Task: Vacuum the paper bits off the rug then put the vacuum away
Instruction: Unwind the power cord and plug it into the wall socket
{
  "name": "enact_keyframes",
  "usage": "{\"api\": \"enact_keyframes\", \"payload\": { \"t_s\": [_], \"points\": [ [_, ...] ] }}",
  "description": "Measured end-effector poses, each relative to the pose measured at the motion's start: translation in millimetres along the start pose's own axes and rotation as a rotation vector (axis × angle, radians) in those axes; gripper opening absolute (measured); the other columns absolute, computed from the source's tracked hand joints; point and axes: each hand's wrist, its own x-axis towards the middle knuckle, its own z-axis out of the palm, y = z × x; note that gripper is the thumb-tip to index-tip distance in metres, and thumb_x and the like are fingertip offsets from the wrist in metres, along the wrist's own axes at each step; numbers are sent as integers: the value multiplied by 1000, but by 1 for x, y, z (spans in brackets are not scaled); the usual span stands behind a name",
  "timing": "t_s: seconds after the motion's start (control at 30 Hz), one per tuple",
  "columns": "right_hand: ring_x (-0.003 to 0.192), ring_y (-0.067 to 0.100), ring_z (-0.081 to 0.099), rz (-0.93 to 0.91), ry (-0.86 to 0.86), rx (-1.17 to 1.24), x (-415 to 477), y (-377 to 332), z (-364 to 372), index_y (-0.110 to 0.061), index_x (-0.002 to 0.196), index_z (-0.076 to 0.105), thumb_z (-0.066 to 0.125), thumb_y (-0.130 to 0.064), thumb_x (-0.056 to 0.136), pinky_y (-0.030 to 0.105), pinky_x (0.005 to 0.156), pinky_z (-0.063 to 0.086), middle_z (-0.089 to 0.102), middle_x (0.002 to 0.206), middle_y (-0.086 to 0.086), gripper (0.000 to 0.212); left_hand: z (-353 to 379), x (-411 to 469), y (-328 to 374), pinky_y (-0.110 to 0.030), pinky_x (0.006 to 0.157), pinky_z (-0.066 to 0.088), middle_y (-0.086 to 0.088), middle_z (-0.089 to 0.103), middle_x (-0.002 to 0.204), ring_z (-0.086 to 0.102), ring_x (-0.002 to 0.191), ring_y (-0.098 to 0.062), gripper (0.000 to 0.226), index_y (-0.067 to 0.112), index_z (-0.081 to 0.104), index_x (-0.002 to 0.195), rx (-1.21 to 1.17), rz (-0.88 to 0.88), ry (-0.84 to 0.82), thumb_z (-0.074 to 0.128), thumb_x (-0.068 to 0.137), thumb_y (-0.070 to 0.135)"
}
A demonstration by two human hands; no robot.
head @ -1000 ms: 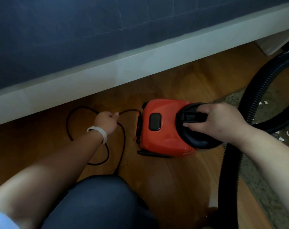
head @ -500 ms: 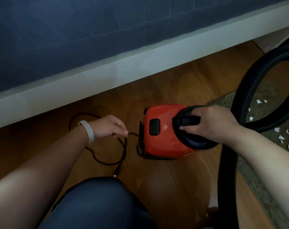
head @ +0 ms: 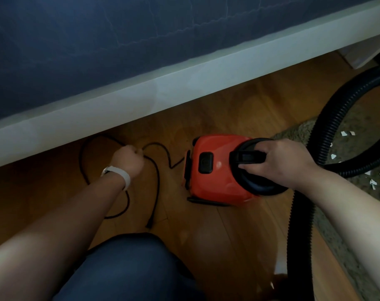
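Note:
A small red vacuum (head: 215,170) stands on the wooden floor (head: 228,231). My right hand (head: 278,162) grips its black top handle. My left hand (head: 128,160), with a white wristband, grips the black power cord (head: 156,183) to the left of the vacuum. The cord lies in loops on the floor and its plug (head: 149,224) rests near my knee. The black ribbed hose (head: 328,135) arcs over the grey rug (head: 358,127) at the right, where several white paper bits (head: 347,133) lie scattered.
A white bed frame (head: 184,83) with a dark blue mattress (head: 119,40) runs across the back, close behind the vacuum and cord. My knee in blue trousers (head: 130,268) fills the lower middle. The hose also runs down along the rug's edge at the lower right.
My left hand has pulled away from the vacuum to the left with the cord, drawing more cord out. My right hand has stayed on the handle.

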Motion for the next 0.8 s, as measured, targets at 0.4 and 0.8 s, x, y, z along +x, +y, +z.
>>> {"api": "enact_keyframes", "payload": {
  "t_s": [0.4, 0.8],
  "points": [
    [71, 6, 59, -50, -74, -74, 12, -9, 4, -35, 91, 66, 54, -69, 84, 30, 64, 52, 63, 76, -16, 37, -19, -16, 46, -19, 44, 32, 4, 46, 50, 37, 43, -8, 26, 15, 58, 79, -940, 199, 160, 46, 102, 13],
    [74, 9, 59, -71, -144, -109, 16, -18, 6, -29, 102, 63, 54, -67, 86, 33, 66, 54, 62, 81, -13, 42, 35, -13, -17, -31, 89, 45, 3, 59, 118, 55, 108, -14, 33, 18, 59, 129, -142, 308, -56, 57, 97, 25]
  ]
}}
